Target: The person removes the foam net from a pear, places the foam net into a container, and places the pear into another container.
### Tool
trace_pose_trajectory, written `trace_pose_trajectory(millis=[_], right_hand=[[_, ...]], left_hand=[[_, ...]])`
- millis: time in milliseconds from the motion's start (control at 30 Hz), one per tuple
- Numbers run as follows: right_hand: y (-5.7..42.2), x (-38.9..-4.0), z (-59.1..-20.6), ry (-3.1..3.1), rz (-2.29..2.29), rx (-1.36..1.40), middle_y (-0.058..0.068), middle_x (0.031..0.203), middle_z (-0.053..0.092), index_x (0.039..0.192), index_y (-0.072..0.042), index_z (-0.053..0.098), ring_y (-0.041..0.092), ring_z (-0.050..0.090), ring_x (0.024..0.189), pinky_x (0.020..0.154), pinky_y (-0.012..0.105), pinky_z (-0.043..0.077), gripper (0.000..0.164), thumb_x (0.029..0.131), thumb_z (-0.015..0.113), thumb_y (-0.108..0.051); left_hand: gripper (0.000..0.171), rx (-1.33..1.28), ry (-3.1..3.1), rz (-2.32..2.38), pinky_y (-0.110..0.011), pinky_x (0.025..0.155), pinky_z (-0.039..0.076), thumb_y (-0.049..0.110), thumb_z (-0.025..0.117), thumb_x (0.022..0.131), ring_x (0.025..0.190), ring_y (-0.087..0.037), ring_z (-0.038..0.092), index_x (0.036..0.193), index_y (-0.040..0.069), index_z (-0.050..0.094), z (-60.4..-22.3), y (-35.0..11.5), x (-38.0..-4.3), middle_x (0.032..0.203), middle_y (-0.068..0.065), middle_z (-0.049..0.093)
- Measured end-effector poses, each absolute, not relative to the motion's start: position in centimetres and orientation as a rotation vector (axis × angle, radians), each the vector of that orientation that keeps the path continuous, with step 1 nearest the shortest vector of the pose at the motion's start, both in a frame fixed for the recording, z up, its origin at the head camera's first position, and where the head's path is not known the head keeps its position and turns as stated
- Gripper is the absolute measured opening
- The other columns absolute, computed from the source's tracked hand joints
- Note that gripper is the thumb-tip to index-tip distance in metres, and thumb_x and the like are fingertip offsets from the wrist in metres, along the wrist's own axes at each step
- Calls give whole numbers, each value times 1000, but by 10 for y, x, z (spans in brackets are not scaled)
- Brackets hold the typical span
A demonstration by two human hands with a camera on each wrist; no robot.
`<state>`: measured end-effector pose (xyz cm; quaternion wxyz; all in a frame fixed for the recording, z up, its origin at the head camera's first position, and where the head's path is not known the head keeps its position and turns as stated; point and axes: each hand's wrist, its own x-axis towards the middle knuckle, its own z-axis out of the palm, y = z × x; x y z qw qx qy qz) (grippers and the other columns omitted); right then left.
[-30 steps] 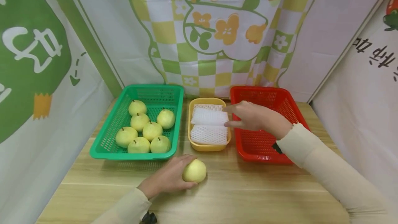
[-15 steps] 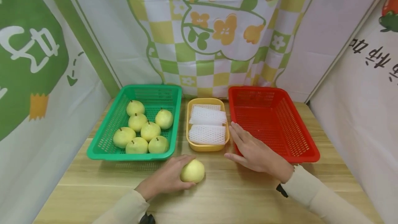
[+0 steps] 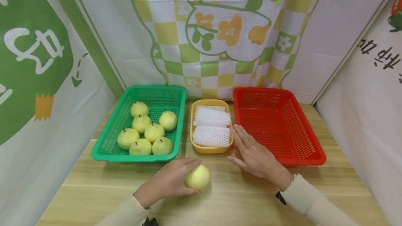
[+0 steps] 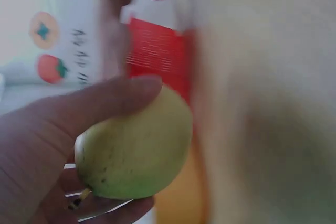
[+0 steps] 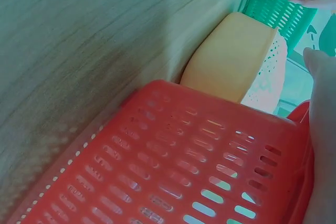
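My left hand (image 3: 171,180) grips a yellow-green pear (image 3: 198,177) between thumb and fingers, just above the wooden table in front of the baskets. In the left wrist view the pear (image 4: 139,148) lies on its side, its short stem pointing down and left. My right hand (image 3: 257,158) has straight fingers and holds nothing; it is at the near left corner of the red basket (image 3: 309,128), and whether it touches the rim is hard to tell. Beside its fingertips stands a yellow tray (image 3: 210,150) holding white foam net sleeves (image 3: 211,136).
A green basket (image 3: 108,157) at the left holds several pears (image 3: 154,133). Behind the baskets hangs a patterned curtain (image 3: 208,67), with printed cloth walls to both sides. The wooden table (image 3: 226,205) extends toward the person.
My right hand has come back from over the edge between the yellow tray and red basket to the basket's near left corner. The left hand keeps its grip on the pear, nearly in place.
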<state>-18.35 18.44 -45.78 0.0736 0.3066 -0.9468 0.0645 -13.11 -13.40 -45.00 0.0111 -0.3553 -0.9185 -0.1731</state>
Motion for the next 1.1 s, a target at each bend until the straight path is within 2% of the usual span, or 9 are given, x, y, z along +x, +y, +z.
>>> trace_pose_trajectory(millis=[167,233,367,500,633,767,933,1100], right_hand=[[184,-183,-458,-2823,160,915,20,177,16,167,1,20,38,21,164,128,52,36,96,102,58,-59],[184,-183,-458,-2821,150,907,20,177,16,167,1,21,38,21,164,127,52,36,96,102,58,-60],[184,-183,-459,-2814,143,890,19,177,17,166,1,24,37,23,164,126,52,38,96,101,59,-60],[184,-183,-459,-2798,144,895,20,176,20,166,2,25,38,25,163,125,52,39,96,101,60,-60],[184,-185,-459,-2798,160,915,21,176,21,166,2,24,38,24,163,125,52,39,95,102,59,-59],[183,-186,-458,-2804,185,928,21,176,20,166,2,23,39,23,163,124,54,40,95,102,58,-59],[182,-187,-456,-2815,191,934,19,177,17,167,0,19,38,23,163,124,54,39,97,103,57,-61],[183,-183,-458,-2830,190,933,18,178,15,168,-1,16,38,22,164,127,52,36,97,103,57,-60]], left_hand=[[77,-1162,-2841,-495,-39,90,65,43,93,76,114,-25,71,140,9,65,-392,-151,-134,133,-9,70],[78,-1145,-2839,-454,-39,88,65,44,93,77,113,-25,71,140,8,65,-370,-162,-144,133,-10,70],[76,-1029,-2877,-347,-39,81,63,41,92,79,106,-27,70,138,2,65,-333,-187,-177,128,-14,70],[70,-855,-2968,-222,-46,80,61,37,90,83,102,-34,70,135,-3,65,-314,-211,-220,124,-18,71],[67,-750,-3043,-111,-52,80,59,35,88,84,101,-38,69,133,0,60,-310,-228,-263,122,-20,71],[70,-739,-3104,-5,-54,83,59,30,85,84,105,-41,69,139,1,53,-315,-238,-294,128,-22,69],[65,-817,-3150,72,-56,92,58,19,84,86,116,-44,66,141,-3,56,-328,-241,-317,134,-25,66],[64,-814,-3254,44,-58,104,55,18,86,88,128,-46,61,142,-5,59,-347,-238,-328,139,-26,64]])
